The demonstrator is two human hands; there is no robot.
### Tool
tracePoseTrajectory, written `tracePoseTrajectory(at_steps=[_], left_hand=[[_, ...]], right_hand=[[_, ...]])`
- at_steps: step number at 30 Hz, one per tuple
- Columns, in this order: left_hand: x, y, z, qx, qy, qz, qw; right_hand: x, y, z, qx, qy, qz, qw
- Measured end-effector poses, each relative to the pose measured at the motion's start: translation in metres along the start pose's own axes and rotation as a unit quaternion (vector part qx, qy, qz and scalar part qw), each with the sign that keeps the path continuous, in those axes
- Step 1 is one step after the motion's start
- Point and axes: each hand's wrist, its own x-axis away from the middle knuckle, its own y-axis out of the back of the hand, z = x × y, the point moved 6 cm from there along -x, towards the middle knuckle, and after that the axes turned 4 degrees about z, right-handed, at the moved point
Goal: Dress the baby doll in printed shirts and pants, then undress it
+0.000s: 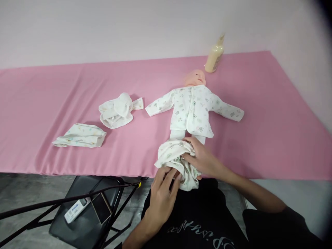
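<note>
A baby doll [195, 78] lies on its back on a pink cloth-covered table, in a white printed jacket [192, 109] with the sleeves spread. Below the jacket hem its white legs [177, 134] show, running down behind bunched white printed baby pants [173, 152]. My right hand [201, 157] grips the pants from the right side, thumb and fingers on the folds near the legs. At the lower left of the same bundle, my left hand [164, 188] has its fingers curled at a cloth opening. The doll's feet are hidden by the cloth.
To the left lie a crumpled white garment [116, 110] and a folded printed cloth [81, 135]. A pump bottle [214, 57] stands beyond the doll's head. Below the table edge, a black chair [75, 235] bears a phone [101, 208] and a white device [77, 210].
</note>
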Motion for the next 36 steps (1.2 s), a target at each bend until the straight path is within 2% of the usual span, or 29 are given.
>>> tracePoseTrajectory(at_steps=[4, 8, 10, 12, 14, 16, 18, 20, 22, 26, 28, 30, 31, 33, 36], left_hand=[[-0.014, 0.012, 0.007, 0.017, 0.024, 0.006, 1.0], [-0.028, 0.03, 0.007, 0.062, 0.041, 0.026, 0.997], [-0.041, 0.038, -0.004, 0.052, 0.008, 0.001, 0.999], [-0.059, 0.037, -0.024, 0.017, -0.069, 0.006, 0.997], [-0.078, 0.02, -0.047, -0.05, -0.165, 0.094, 0.981], [-0.095, -0.003, -0.061, -0.122, -0.232, 0.22, 0.94], [-0.108, -0.02, -0.063, -0.146, -0.249, 0.332, 0.898], [-0.12, -0.025, -0.058, -0.14, -0.227, 0.396, 0.879], [-0.129, -0.023, -0.051, -0.126, -0.2, 0.422, 0.876], [-0.137, -0.011, -0.042, -0.101, -0.17, 0.434, 0.879], [-0.14, -0.005, -0.041, -0.073, -0.15, 0.425, 0.89], [-0.143, 0.0, -0.038, -0.029, -0.099, 0.42, 0.902], [-0.143, 0.001, -0.035, -0.003, -0.06, 0.424, 0.904], [-0.144, 0.002, -0.029, 0.053, 0.014, 0.434, 0.899], [-0.146, 0.0, -0.024, 0.131, 0.08, 0.44, 0.885]], right_hand=[[0.031, 0.01, -0.009, 0.002, -0.003, -0.013, 1.0], [0.063, 0.013, -0.028, -0.042, -0.035, -0.019, 0.998], [0.073, 0.007, -0.037, -0.086, -0.056, -0.009, 0.995], [0.078, -0.001, -0.042, -0.134, -0.067, -0.009, 0.989], [0.078, -0.008, -0.044, -0.167, -0.069, -0.024, 0.983], [0.075, -0.009, -0.041, -0.178, -0.063, -0.048, 0.981], [0.071, -0.006, -0.036, -0.184, -0.047, -0.073, 0.979], [0.066, -0.001, -0.03, -0.191, -0.029, -0.094, 0.977], [0.064, 0.004, -0.028, -0.202, -0.014, -0.107, 0.973], [0.074, 0.006, -0.03, -0.195, -0.002, -0.136, 0.971], [0.089, 0.004, -0.036, -0.177, -0.028, -0.174, 0.968], [0.104, -0.001, -0.042, -0.152, -0.067, -0.204, 0.965], [0.109, -0.006, -0.044, -0.138, -0.081, -0.202, 0.966], [0.114, -0.02, -0.043, -0.108, -0.093, -0.156, 0.978], [0.111, -0.038, -0.039, -0.063, -0.104, -0.08, 0.989]])
